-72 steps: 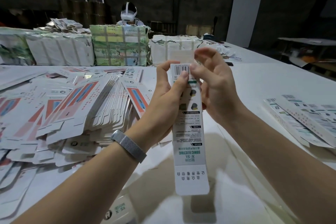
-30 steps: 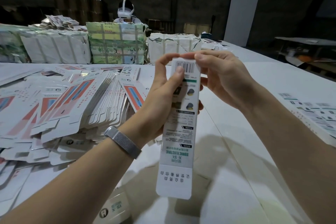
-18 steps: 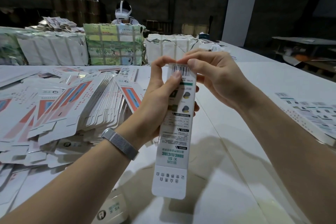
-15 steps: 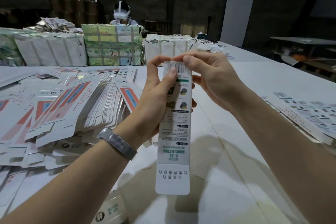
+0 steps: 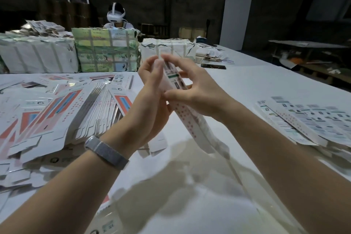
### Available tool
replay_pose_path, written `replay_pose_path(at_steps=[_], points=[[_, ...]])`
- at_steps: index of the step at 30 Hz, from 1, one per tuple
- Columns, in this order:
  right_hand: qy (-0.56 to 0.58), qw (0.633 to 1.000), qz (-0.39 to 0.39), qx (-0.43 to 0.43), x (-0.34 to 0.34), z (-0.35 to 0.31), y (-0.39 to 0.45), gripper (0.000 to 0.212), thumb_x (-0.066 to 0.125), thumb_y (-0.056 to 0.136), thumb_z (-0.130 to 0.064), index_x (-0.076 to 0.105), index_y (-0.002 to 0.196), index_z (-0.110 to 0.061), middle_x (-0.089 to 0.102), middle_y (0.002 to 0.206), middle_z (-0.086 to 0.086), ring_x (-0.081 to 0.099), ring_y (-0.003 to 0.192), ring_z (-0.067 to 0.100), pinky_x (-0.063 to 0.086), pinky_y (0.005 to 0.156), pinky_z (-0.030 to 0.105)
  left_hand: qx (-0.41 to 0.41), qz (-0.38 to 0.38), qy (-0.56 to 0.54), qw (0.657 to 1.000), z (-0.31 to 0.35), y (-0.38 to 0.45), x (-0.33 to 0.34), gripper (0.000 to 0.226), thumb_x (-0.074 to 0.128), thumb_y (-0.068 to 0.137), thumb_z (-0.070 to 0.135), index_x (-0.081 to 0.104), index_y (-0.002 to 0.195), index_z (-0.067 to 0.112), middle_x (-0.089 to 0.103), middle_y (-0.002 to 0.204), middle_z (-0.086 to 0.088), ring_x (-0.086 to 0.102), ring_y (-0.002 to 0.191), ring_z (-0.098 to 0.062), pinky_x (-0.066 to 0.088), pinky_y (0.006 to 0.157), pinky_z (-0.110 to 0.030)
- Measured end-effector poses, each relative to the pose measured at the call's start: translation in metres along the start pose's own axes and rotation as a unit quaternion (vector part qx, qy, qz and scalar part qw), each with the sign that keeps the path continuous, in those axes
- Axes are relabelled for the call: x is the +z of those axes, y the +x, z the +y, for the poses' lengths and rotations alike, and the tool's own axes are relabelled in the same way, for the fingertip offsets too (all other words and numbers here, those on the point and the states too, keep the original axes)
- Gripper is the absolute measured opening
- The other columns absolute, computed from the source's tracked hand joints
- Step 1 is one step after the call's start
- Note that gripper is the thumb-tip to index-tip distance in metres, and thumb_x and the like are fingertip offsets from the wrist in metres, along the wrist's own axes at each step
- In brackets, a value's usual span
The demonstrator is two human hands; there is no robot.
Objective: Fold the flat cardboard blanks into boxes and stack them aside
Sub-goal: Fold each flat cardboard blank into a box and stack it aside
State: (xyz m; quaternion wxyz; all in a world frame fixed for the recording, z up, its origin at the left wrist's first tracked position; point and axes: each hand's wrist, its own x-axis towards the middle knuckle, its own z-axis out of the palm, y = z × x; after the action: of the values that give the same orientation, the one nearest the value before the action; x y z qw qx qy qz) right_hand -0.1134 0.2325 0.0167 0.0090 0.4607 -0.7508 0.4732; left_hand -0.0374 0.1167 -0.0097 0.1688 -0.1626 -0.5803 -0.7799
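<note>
I see a white box (image 5: 187, 112) in the hands, printed with small red dots low down and a green band near its top. The flat blanks (image 5: 62, 114) piled at the left are white with red-orange and blue stripes. The folded boxes (image 5: 311, 121) at the right are white with grey and green print. The tabletop (image 5: 256, 83) is white. My left wrist wears a silver mesh band (image 5: 106, 153).
</note>
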Motion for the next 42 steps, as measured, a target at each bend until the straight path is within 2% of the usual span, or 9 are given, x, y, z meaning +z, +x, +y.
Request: replay_pose_path(at_steps=[5, 15, 21, 25, 29, 33, 36, 40, 42], points=[[-0.092, 0.986, 0.108, 0.085, -0.042, 0.011, 0.008, 0.075, 0.072, 0.078, -0.018, 0.046, 0.145, -0.038, 0.055, 0.113, -0.022, 0.060, 0.090, 0.003, 0.044, 0.063, 0.012, -0.057, 0.006, 0.110, 0.992, -0.003, -0.003, 0.004, 0.048, 0.045, 0.080, 0.066, 0.023, 0.120, 0.080, 0.025, 0.159, 0.018, 0.026, 0.143, -0.009, 0.034, 0.115, -0.044], [-0.379, 0.816, 0.009, 0.436, -0.154, 0.113, -0.036, 0.033, 0.074, 0.079, -0.023, 0.057, 0.106, -0.013, 0.059, 0.116, 0.014, 0.054, 0.110, 0.036, 0.050, 0.090, 0.043, -0.044, 0.054, 0.132, 0.989, -0.007, 0.005, -0.011, 0.031, 0.059, 0.080, 0.056, 0.064, 0.109, 0.046, 0.070, 0.122, 0.004, 0.065, 0.117, -0.020, 0.051, 0.096, -0.047], [-0.498, 0.735, 0.050, 0.458, -0.160, 0.134, -0.046, 0.054, 0.076, 0.082, -0.027, 0.055, 0.132, -0.023, 0.041, 0.136, 0.007, 0.031, 0.128, 0.034, 0.032, 0.099, 0.047, -0.038, 0.082, 0.135, 0.987, -0.010, 0.006, -0.017, 0.024, 0.049, 0.090, 0.046, 0.069, 0.103, 0.041, 0.073, 0.113, 0.001, 0.070, 0.109, -0.019, 0.052, 0.085, -0.044], [-0.422, 0.812, 0.114, 0.388, -0.152, 0.112, -0.030, 0.052, 0.080, 0.079, -0.032, 0.061, 0.128, -0.026, 0.052, 0.132, 0.004, 0.044, 0.125, 0.029, 0.039, 0.096, 0.040, -0.043, 0.100, 0.154, 0.982, -0.008, 0.008, -0.023, 0.025, 0.044, 0.101, 0.038, 0.069, 0.103, 0.035, 0.074, 0.106, 0.001, 0.070, 0.105, -0.019, 0.053, 0.083, -0.042], [-0.116, 0.950, 0.167, 0.236, -0.115, 0.068, -0.013, 0.010, 0.076, 0.084, -0.027, 0.071, 0.087, -0.020, 0.067, 0.082, -0.006, 0.061, 0.074, 0.002, 0.045, 0.061, 0.018, -0.051, 0.123, 0.198, 0.971, -0.003, 0.009, -0.029, 0.030, 0.042, 0.107, 0.022, 0.069, 0.096, 0.027, 0.074, 0.096, 0.002, 0.069, 0.097, -0.017, 0.051, 0.079, -0.037], [0.055, 0.978, 0.129, 0.153, -0.056, 0.025, -0.007, 0.013, 0.069, 0.091, -0.020, 0.067, 0.079, -0.015, 0.064, 0.066, -0.006, 0.054, 0.054, 0.001, 0.038, 0.048, 0.014, -0.049, 0.160, 0.291, 0.942, 0.012, 0.008, -0.040, 0.023, 0.049, 0.102, 0.015, 0.070, 0.097, 0.024, 0.074, 0.093, 0.001, 0.069, 0.090, -0.010, 0.052, 0.079, -0.035], [0.142, 0.979, 0.078, 0.122, -0.016, 0.002, -0.013, 0.017, 0.065, 0.093, -0.019, 0.064, 0.076, -0.019, 0.062, 0.064, -0.005, 0.052, 0.059, 0.008, 0.038, 0.051, 0.019, -0.007, 0.189, 0.432, 0.882, 0.025, 0.011, -0.059, 0.016, 0.054, 0.098, 0.016, 0.068, 0.101, 0.023, 0.072, 0.099, 0.000, 0.065, 0.099, -0.017, 0.050, 0.079, -0.035], [0.194, 0.976, -0.004, 0.102, 0.025, -0.013, -0.027, 0.022, 0.064, 0.093, -0.015, 0.067, 0.073, -0.023, 0.062, 0.064, -0.003, 0.052, 0.059, 0.010, 0.038, 0.050, 0.017, -0.096, 0.249, 0.752, 0.602, 0.033, 0.009, -0.111, 0.051, 0.056, 0.088, 0.041, 0.042, 0.137, 0.032, 0.042, 0.147, -0.015, 0.027, 0.141, -0.042, 0.022, 0.110, -0.065], [0.185, 0.977, -0.028, 0.099, 0.040, -0.014, -0.031, 0.027, 0.065, 0.093, -0.015, 0.069, 0.070, -0.028, 0.063, 0.064, -0.005, 0.052, 0.059, 0.009, 0.038, 0.051, 0.016, -0.241, 0.247, 0.753, 0.561, 0.035, 0.002, -0.136, 0.068, 0.048, 0.082, 0.053, 0.023, 0.143, 0.038, 0.021, 0.160, -0.016, 0.006, 0.147, -0.050, 0.003, 0.110, -0.076]])
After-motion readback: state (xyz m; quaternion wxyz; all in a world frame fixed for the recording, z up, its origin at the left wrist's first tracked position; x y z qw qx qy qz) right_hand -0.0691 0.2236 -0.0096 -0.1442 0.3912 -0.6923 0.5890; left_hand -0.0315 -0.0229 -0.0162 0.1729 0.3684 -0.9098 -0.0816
